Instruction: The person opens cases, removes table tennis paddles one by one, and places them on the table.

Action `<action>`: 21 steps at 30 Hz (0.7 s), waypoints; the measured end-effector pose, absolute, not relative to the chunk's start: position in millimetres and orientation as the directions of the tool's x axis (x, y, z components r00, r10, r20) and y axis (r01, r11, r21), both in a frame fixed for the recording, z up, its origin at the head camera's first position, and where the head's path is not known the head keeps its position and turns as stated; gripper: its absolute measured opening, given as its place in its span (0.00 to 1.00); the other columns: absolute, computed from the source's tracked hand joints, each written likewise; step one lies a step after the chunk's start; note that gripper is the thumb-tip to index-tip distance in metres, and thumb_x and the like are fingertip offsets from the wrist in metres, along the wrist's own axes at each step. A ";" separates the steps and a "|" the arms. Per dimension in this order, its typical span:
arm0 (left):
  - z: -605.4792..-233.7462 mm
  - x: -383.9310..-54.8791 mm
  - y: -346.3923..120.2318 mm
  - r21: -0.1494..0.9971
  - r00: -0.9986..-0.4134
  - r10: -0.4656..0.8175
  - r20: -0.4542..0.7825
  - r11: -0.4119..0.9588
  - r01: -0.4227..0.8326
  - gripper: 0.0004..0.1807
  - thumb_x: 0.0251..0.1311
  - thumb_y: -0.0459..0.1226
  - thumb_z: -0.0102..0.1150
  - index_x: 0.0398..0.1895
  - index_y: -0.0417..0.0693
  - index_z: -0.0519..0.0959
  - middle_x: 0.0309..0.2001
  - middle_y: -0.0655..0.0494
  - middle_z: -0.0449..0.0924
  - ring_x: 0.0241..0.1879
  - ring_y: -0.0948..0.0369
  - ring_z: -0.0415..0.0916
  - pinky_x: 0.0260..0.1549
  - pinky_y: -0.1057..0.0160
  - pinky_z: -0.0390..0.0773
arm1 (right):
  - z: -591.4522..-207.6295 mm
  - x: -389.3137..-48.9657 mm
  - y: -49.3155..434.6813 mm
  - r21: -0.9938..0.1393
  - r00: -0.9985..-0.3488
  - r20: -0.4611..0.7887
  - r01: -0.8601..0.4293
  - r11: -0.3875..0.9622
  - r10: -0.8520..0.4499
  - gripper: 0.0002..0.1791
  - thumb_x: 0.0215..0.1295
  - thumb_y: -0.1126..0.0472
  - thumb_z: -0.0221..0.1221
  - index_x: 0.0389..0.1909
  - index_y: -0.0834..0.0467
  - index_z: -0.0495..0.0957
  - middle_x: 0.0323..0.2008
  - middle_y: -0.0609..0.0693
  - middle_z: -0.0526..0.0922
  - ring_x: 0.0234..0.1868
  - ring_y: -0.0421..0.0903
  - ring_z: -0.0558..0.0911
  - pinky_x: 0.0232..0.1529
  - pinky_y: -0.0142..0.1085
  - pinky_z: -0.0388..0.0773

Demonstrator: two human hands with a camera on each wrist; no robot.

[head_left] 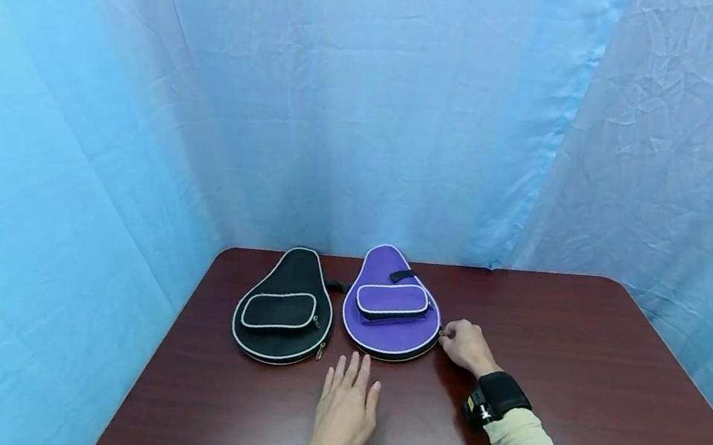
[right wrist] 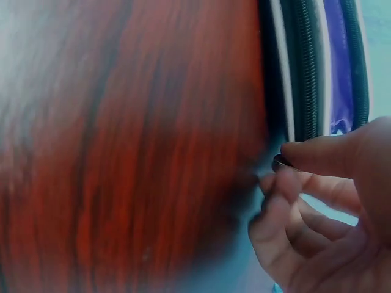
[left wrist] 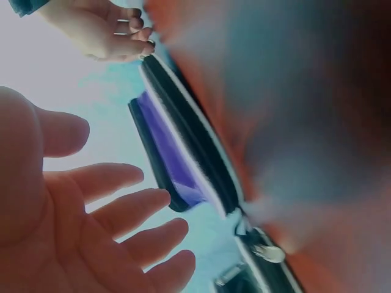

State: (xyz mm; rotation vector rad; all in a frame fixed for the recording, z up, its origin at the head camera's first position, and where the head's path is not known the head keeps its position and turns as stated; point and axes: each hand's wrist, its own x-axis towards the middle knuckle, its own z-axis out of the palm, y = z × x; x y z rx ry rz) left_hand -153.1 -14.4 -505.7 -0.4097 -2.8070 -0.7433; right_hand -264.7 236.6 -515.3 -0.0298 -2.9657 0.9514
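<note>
Close by, we are wearing a black wristband (head_left: pixel 503 392) on each arm. At the seven o'clock side of a purple, paddle-shaped case (head_left: pixel 390 335) with white piping, we are holding out our bare left hand (head_left: pixel 343 414), its fingers spreading loosely apart; whether its fingertips are touching the case, we cannot tell. At four o'clock, we are pinching a small dark zip pull (right wrist: pixel 280 161) with the fingertips of our bare right hand (head_left: pixel 467 347). The case is lying flat on a glossy, red-brown, wood-grain table (head_left: pixel 583 350), its narrow end pointing to twelve o'clock, and a purple, white-edged pocket (head_left: pixel 394 299) is sitting on its face. At nine o'clock, just beside it, we are seeing a black, paddle-shaped case (head_left: pixel 298 269) with white piping, its silvery metal puller (head_left: pixel 321 351) hanging at five o'clock. A black strap (head_left: pixel 339 286) is running between the two. Farthest off, at twelve o'clock, a creased, pale blue cloth (head_left: pixel 341 104) is hanging.
</note>
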 end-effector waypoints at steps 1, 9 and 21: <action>-503.3 -155.8 -11.5 0.444 -0.937 0.223 0.270 0.835 0.326 0.26 0.74 0.44 0.47 0.69 0.40 0.70 0.68 0.40 0.69 0.70 0.42 0.62 0.69 0.42 0.59 | -515.1 -263.1 236.1 -0.615 -1.000 -0.005 0.027 0.788 0.031 0.08 0.64 0.64 0.60 0.26 0.60 0.82 0.18 0.47 0.78 0.20 0.43 0.76 0.24 0.35 0.74; -492.7 -177.7 6.4 0.406 -0.915 0.276 0.296 0.830 0.382 0.25 0.74 0.43 0.47 0.67 0.39 0.71 0.67 0.40 0.71 0.69 0.43 0.65 0.69 0.45 0.62 | -515.3 -253.5 228.3 -0.790 -0.988 -0.133 0.152 0.593 0.076 0.12 0.71 0.65 0.53 0.30 0.66 0.79 0.16 0.52 0.80 0.13 0.44 0.80 0.20 0.37 0.81; -506.6 -207.8 11.7 0.276 -0.900 0.333 0.280 0.870 0.408 0.19 0.70 0.40 0.51 0.57 0.40 0.81 0.60 0.39 0.78 0.63 0.44 0.73 0.64 0.50 0.70 | -515.2 -251.3 220.4 -0.691 -0.997 -0.053 0.075 0.719 0.053 0.13 0.68 0.65 0.53 0.22 0.60 0.75 0.13 0.50 0.77 0.13 0.43 0.77 0.17 0.35 0.76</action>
